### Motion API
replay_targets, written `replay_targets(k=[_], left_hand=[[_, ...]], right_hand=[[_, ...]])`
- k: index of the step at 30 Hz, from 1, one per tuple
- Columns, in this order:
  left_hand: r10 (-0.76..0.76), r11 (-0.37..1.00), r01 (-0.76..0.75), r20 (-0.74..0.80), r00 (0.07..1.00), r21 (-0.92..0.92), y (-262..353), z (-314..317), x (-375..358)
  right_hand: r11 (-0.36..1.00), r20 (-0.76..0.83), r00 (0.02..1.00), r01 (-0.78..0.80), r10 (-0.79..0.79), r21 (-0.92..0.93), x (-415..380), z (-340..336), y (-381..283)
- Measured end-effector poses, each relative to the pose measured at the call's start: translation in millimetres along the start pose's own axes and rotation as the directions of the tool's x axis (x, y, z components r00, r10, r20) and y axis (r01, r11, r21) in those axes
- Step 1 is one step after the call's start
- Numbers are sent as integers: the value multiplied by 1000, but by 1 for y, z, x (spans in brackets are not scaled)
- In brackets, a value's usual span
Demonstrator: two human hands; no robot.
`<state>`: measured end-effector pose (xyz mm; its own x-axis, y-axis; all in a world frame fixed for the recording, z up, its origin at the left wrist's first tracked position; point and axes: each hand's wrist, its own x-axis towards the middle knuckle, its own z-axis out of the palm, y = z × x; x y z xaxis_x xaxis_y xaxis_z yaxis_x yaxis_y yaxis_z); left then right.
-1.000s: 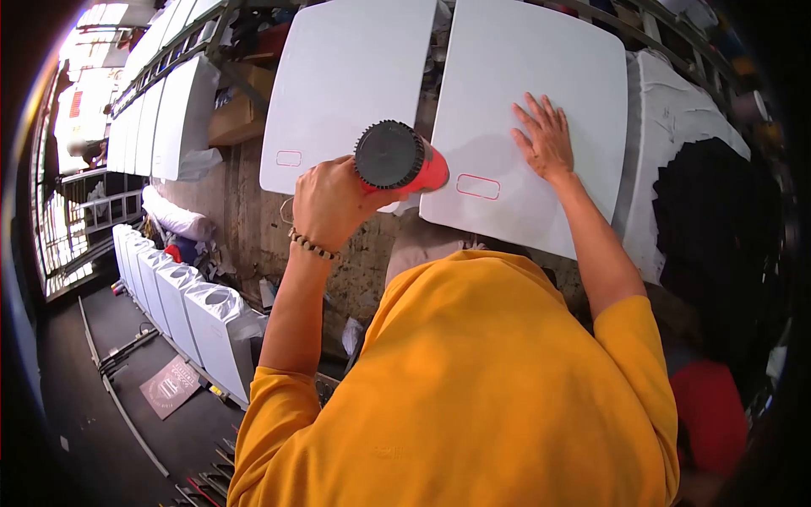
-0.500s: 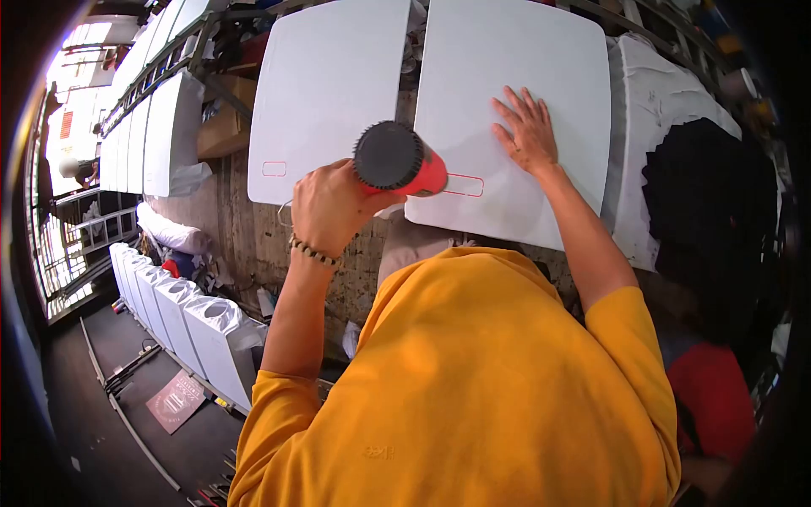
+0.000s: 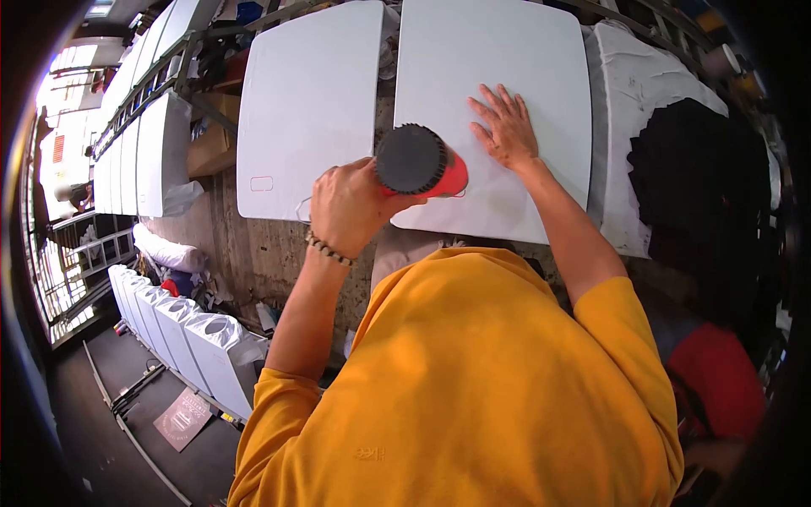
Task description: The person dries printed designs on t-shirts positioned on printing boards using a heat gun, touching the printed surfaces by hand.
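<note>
My left hand (image 3: pixel 346 207), with a beaded bracelet at the wrist, is closed around a red heat gun (image 3: pixel 412 160) with a round black ribbed end facing up. The tool is over the lower left part of a white fabric-covered board (image 3: pixel 541 198) and hides most of the small red outline there. On that same board my right hand (image 3: pixel 509 135) lies flat, fingers spread, holding nothing. A second white board (image 3: pixel 308 101) sits to the left, with a small red rounded rectangle (image 3: pixel 263 183) near its lower left corner.
Black cloth (image 3: pixel 697 177) is heaped over a white covered board at the right. Several white-covered boards (image 3: pixel 221 359) stand in a row at lower left. A cardboard box (image 3: pixel 213 139) is beyond the left board. Someone in red (image 3: pixel 718 380) is at lower right.
My left hand and the heat gun have moved right relative to the board, now covering most of its red outline. The view has shifted slightly; my right hand stays flat on the board.
</note>
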<state>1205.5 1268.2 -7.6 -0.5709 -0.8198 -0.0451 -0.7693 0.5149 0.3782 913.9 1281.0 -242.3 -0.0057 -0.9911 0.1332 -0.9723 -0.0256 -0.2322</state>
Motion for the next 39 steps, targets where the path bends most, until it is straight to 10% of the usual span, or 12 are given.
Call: replay_targets(k=[29,39], left_hand=[[-77,976,66,42,996,208,-24,-42,-15],[79,997,-80,-7,997,-23,14,3,5]], right_hand=[[997,10,1000,-27,27,66,1,-6,-5],[996,-51,998,-25,29,84,-2,3,-3]])
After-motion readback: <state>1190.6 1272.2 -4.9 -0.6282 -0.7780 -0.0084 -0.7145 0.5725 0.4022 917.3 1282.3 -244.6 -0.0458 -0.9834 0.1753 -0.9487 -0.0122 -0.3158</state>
